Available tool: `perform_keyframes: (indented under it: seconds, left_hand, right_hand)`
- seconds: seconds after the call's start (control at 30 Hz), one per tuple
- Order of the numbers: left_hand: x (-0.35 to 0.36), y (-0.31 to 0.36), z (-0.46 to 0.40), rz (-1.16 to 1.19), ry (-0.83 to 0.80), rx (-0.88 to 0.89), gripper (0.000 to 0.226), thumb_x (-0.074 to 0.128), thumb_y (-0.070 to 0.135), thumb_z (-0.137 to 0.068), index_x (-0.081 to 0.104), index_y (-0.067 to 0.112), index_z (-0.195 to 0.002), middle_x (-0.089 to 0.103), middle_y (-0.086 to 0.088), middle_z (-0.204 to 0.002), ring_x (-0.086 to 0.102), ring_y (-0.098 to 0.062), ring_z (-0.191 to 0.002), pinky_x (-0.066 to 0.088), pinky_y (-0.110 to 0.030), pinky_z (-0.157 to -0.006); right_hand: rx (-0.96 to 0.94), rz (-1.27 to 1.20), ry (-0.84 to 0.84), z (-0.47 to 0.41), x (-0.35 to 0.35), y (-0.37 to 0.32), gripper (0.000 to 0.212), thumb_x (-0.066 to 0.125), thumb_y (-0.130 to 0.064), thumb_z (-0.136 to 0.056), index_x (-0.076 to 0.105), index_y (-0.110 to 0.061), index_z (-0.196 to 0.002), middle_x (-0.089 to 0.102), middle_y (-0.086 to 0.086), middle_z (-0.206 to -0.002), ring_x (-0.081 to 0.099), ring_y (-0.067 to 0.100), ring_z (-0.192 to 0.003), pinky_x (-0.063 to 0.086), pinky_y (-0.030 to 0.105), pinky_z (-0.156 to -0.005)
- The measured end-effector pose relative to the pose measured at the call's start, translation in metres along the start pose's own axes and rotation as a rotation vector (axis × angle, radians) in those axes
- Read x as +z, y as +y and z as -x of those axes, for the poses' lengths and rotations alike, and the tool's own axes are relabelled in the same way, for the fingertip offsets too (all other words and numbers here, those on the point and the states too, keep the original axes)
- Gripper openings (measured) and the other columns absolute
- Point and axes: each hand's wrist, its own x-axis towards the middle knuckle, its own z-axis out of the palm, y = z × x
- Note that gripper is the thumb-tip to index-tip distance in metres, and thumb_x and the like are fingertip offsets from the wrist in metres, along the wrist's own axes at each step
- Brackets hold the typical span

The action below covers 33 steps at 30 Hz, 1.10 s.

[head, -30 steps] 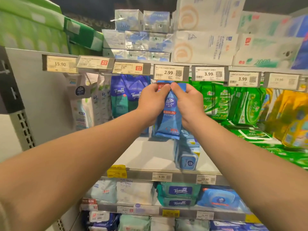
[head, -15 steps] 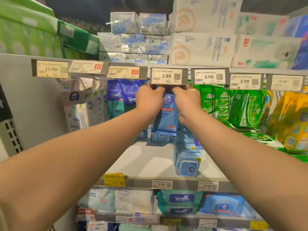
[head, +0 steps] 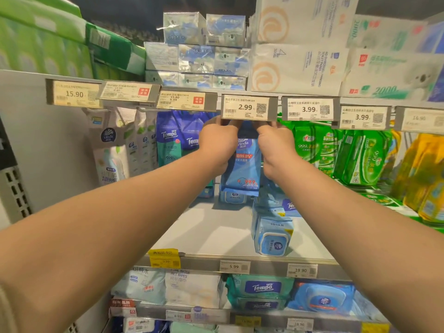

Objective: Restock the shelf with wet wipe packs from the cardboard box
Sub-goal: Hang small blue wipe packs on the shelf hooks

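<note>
Now that you have lifted the blue Vinda wet wipe pack (head: pixel 245 164) from mid-shelf up under the white 2.99 price tag (head: pixel 245 107), at centre frame, its top looks ready to go on a hanging peg hidden behind that tag. Your left hand (head: pixel 217 145) and right hand (head: pixel 275 146) each pinch a top corner, though the fingers are tucked behind the tag. Blue Tempo packs (head: pixel 176 140) hang just left, green packs (head: pixel 310 145) just right, crowding the slot.

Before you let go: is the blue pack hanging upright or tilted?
Upright: the blue pack hangs straight under the 2.99 tag; both hands grip its top. Whether it's hooked: cannot tell.
</note>
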Motion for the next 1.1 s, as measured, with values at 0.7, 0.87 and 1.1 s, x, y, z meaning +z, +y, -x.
perform_keyframes:
  seconds: [0.7,0.87,1.1]
  left_hand:
    - [-0.036,-0.08,0.037,-0.134,-0.237,-0.253,0.032,0.064,0.043,-0.099,0.062,0.015,-0.083,0.065,0.0,-0.069,0.059,-0.013,-0.059,0.057,-0.033,-0.068]
    - [-0.027,-0.062,0.02,-0.125,-0.218,-0.414,0.026,0.064,0.038,-0.098,0.067,0.014,-0.089,0.067,0.001,-0.069,0.063,-0.017,-0.066,0.05,-0.028,-0.059]
    - [-0.029,-0.075,0.021,-0.125,-0.248,-0.533,0.037,0.062,0.045,-0.1,0.063,0.01,-0.108,0.064,-0.006,-0.083,0.06,-0.021,-0.065,0.051,-0.027,-0.055]
  right_hand:
    - [0.118,0.337,-0.136,0.04,-0.03,0.065,0.026,0.049,-0.026,-0.106,0.058,-0.002,-0.106,0.068,0.015,-0.07,0.063,0.021,-0.045,0.061,0.043,-0.066]
    - [0.251,0.273,-0.034,0.02,-0.017,0.065,0.033,0.058,-0.035,-0.102,0.057,-0.002,-0.108,0.063,0.013,-0.07,0.06,0.028,-0.054,0.059,0.046,-0.07]
    - [0.346,0.258,-0.012,0.029,-0.025,0.072,0.027,0.055,-0.032,-0.104,0.062,-0.007,-0.1,0.06,0.009,-0.074,0.058,0.017,-0.044,0.056,0.035,-0.058]
